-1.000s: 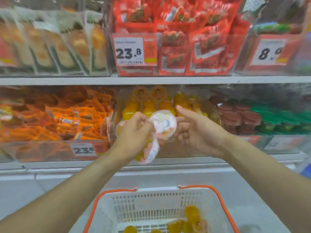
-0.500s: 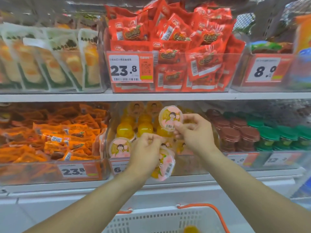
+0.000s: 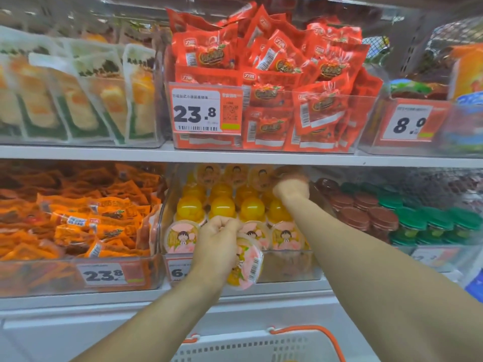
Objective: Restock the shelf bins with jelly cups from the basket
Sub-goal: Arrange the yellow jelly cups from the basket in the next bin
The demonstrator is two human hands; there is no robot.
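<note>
The clear shelf bin (image 3: 287, 269) on the lower shelf holds rows of yellow jelly cups (image 3: 222, 205) with pink cartoon lids. My left hand (image 3: 217, 244) hovers in front of the bin's front row and grips one jelly cup (image 3: 245, 259), tilted with its lid facing right. My right hand (image 3: 291, 188) reaches deep into the bin's back right corner under the upper shelf, its fingers curled round a second jelly cup (image 3: 286, 172) that is blurred and mostly hidden. The white basket (image 3: 248, 348) with orange handles shows at the bottom edge.
Left of the jelly bin sits a bin of orange snack packets (image 3: 78, 220). To the right stand brown-lidded cups (image 3: 366, 215) and green-lidded cups (image 3: 431, 222). The upper shelf board (image 3: 235, 155) hangs low over the bin and carries red packets (image 3: 274, 74).
My right hand took a cup from my left hand, then carried it up and back into the bin's rear right corner. My left hand stayed in front with the other cup. The view tilted upward.
</note>
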